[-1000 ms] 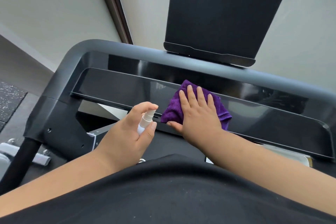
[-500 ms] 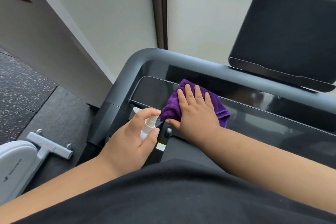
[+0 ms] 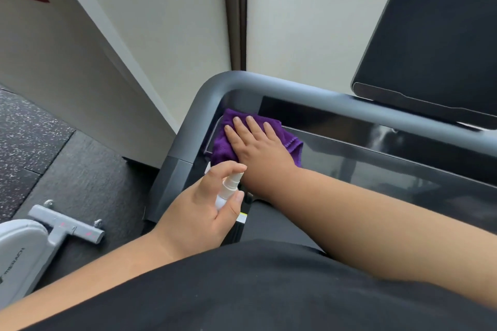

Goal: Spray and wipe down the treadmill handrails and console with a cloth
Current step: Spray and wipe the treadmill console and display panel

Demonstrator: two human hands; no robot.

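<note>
A purple cloth lies on the glossy black console at its far left end, just inside the grey handrail's rounded corner. My right hand presses flat on the cloth with straight fingers. My left hand grips a small white spray bottle just below the cloth, index finger on top of its nozzle. The bottle's lower half is hidden in my palm.
A black tablet holder stands at the console's back right. A white wall with a dark vertical strip is right behind the treadmill. To the left, on speckled floor mats, sits a grey and white machine foot.
My right hand has slid the cloth leftward along the console, from near its middle to the left corner. The left hand followed with the bottle, and the view has swung left.
</note>
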